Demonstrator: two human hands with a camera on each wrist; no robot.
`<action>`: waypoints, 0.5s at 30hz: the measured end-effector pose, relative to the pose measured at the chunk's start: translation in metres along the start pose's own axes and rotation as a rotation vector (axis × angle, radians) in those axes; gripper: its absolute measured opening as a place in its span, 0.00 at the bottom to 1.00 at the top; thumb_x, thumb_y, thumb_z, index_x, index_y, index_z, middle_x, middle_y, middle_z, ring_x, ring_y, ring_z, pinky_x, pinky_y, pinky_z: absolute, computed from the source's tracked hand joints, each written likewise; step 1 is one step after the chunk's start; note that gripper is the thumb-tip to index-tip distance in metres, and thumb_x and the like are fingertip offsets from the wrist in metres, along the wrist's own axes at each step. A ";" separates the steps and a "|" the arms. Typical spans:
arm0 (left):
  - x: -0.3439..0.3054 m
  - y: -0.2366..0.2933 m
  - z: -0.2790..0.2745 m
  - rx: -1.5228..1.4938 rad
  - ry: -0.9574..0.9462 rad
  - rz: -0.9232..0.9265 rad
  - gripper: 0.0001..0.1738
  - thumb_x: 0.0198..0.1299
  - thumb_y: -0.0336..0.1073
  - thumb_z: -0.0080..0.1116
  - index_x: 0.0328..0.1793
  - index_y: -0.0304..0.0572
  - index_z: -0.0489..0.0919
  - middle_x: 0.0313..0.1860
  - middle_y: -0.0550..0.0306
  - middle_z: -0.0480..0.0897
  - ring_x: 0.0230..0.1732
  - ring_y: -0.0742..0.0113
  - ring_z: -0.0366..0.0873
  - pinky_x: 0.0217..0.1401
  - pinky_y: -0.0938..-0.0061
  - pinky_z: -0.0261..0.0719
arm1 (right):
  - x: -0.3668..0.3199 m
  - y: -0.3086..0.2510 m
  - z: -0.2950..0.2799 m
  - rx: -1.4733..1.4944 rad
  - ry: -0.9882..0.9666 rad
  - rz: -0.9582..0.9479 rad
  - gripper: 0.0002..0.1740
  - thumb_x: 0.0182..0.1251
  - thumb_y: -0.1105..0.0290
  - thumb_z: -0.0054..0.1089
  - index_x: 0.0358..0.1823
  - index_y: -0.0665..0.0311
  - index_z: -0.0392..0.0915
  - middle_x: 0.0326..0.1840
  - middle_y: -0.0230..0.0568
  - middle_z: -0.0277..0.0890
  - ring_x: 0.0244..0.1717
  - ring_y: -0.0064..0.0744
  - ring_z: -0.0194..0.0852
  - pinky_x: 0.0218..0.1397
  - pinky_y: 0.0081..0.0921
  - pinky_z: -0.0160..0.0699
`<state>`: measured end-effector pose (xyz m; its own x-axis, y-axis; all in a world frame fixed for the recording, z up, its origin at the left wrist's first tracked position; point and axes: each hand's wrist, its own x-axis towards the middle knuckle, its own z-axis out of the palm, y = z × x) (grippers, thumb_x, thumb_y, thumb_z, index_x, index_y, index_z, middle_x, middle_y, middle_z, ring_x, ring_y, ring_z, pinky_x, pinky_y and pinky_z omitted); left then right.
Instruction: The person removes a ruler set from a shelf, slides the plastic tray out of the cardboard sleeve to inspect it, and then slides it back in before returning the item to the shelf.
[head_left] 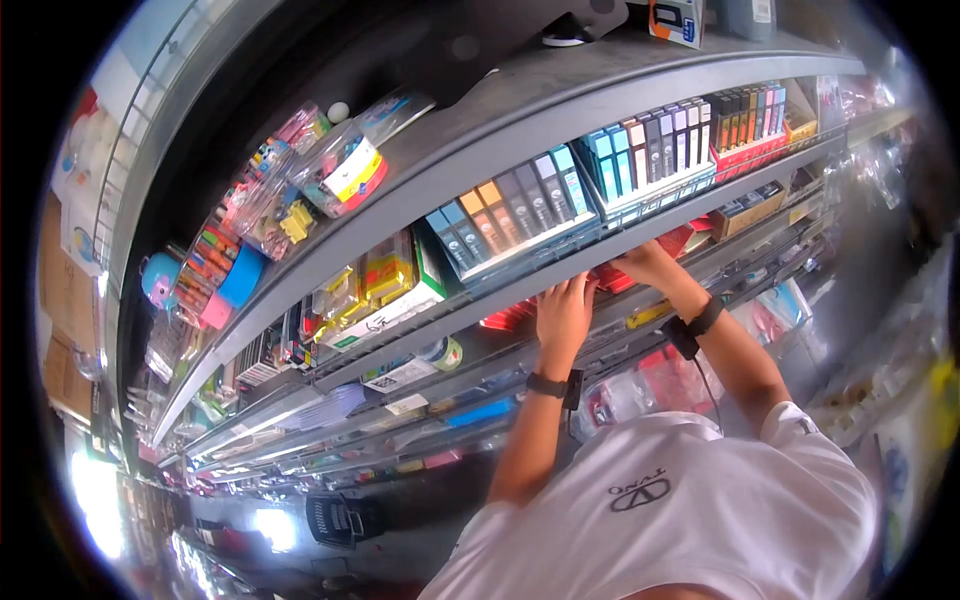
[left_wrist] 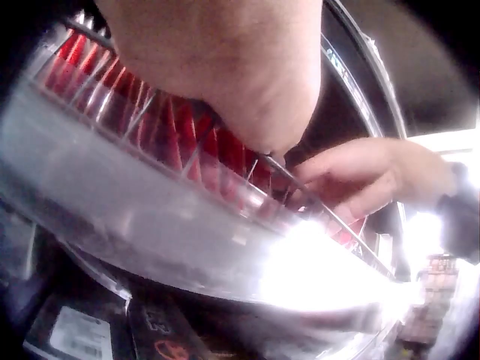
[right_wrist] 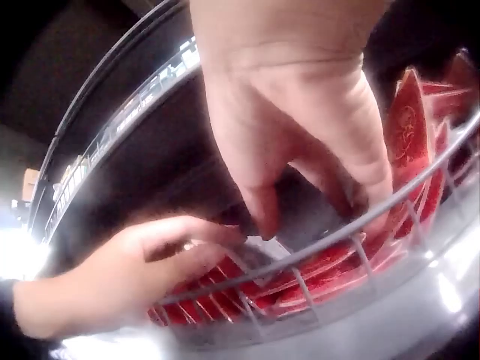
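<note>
Thin, flat red packets [right_wrist: 409,139], one with a small printed figure, stand in a row behind a wire rail [right_wrist: 352,229] at the shelf front. My right hand [right_wrist: 300,127] reaches down over the rail with its fingers spread, the outer ones against the packets leaning at the right. From the left, my left hand [right_wrist: 127,270] lies over the row, thumb and forefinger extended apart at the packet edges. A gap lies between the hands. In the head view, the left hand [head_left: 565,315] and right hand [head_left: 648,264] reach under the shelf above, partly hiding the packets [head_left: 510,316].
Directly above, a shelf holds slim boxes in display trays [head_left: 510,215]. Plastic jars of small goods [head_left: 340,170] stand on the higher shelf at left. Beside the right hand is a brown carton [head_left: 750,212] of dark boxes. The shelf lip [left_wrist: 135,217] runs below the rail.
</note>
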<state>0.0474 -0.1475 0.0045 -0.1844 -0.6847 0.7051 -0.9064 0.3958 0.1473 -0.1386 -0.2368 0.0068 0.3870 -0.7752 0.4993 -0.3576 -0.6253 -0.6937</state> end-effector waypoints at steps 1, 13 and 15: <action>-0.001 0.000 0.000 0.000 -0.010 -0.013 0.18 0.66 0.42 0.62 0.61 0.49 0.80 0.57 0.55 0.83 0.62 0.51 0.77 0.65 0.53 0.72 | 0.001 -0.008 -0.002 0.118 0.006 -0.002 0.18 0.62 0.72 0.62 0.53 0.67 0.80 0.48 0.52 0.82 0.51 0.46 0.81 0.51 0.40 0.81; -0.004 -0.003 0.003 -0.020 -0.023 -0.026 0.18 0.66 0.43 0.62 0.60 0.51 0.80 0.57 0.57 0.81 0.63 0.52 0.75 0.65 0.54 0.71 | 0.003 -0.006 -0.022 0.295 -0.079 0.429 0.18 0.69 0.63 0.66 0.55 0.67 0.81 0.46 0.36 0.83 0.46 0.31 0.79 0.52 0.29 0.79; -0.004 -0.003 0.003 -0.040 0.028 -0.011 0.15 0.65 0.41 0.62 0.56 0.49 0.80 0.55 0.58 0.81 0.61 0.52 0.75 0.64 0.55 0.72 | -0.003 0.035 -0.006 0.226 0.003 0.150 0.18 0.68 0.65 0.67 0.55 0.66 0.80 0.48 0.40 0.83 0.49 0.34 0.80 0.54 0.31 0.78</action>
<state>0.0493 -0.1482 -0.0007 -0.1637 -0.6722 0.7221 -0.8925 0.4128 0.1820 -0.1578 -0.2568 -0.0155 0.3416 -0.8581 0.3834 -0.2121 -0.4677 -0.8580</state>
